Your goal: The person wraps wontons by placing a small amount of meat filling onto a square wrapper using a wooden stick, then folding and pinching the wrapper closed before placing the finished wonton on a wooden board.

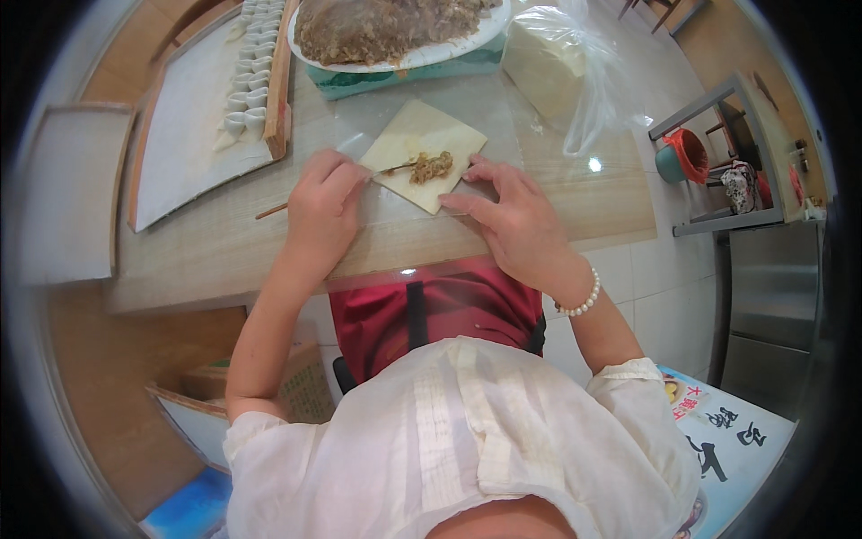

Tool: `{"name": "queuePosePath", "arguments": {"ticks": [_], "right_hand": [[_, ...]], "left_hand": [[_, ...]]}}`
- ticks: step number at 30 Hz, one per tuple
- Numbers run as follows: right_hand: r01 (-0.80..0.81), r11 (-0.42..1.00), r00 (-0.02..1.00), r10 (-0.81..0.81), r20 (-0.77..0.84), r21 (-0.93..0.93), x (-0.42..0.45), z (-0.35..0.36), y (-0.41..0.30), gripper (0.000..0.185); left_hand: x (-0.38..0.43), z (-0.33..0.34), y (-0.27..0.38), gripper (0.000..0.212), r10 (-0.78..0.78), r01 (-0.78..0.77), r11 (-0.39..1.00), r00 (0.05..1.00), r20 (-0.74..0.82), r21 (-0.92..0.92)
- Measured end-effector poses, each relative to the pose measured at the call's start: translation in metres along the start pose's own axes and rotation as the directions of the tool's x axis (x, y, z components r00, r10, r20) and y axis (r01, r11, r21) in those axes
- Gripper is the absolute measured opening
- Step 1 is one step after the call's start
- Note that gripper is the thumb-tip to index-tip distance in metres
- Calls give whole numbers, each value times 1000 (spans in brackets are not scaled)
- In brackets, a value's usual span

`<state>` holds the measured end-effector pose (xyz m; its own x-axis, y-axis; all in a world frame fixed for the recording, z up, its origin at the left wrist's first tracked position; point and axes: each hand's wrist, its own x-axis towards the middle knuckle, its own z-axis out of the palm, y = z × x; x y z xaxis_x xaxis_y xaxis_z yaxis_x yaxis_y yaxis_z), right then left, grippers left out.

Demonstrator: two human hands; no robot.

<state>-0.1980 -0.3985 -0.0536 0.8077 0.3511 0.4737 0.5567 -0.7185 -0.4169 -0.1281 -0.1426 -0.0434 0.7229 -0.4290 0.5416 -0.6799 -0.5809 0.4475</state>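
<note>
A stack of square dough wrappers (411,128) lies on a clear sheet in front of me. A lump of brown minced filling (432,168) sits on its top wrapper. My left hand (328,195) is closed around a thin stick (271,211). The stick's brown handle end sticks out to the left, and its dark tip reaches the filling. The fingers of this hand are close to the stack's left corner. On the right, my right hand (518,215) has thumb and forefinger spread apart, their tips against the stack's lower right edge.
Beyond the stack, an oval white plate (444,50) heaped with filling rests on a green box (404,75). A clear plastic bag (586,74) holds more wrappers. At left, a wood-edged tray (188,135) carries rows of folded dumplings (254,81), beside another board (74,195).
</note>
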Motion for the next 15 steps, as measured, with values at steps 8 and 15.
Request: {"name": "queuePosePath", "arguments": {"ticks": [8,15], "right_hand": [[6,1000,1000,-6,-2,-12,1,0,-3,32],[-13,1000,1000,13,0,-3,0,0,-2,33]], "left_hand": [[7,13,14,18,75,-74,997,997,-29,31],[-13,-8,-5,20,-6,7,997,1000,-5,71]]}}
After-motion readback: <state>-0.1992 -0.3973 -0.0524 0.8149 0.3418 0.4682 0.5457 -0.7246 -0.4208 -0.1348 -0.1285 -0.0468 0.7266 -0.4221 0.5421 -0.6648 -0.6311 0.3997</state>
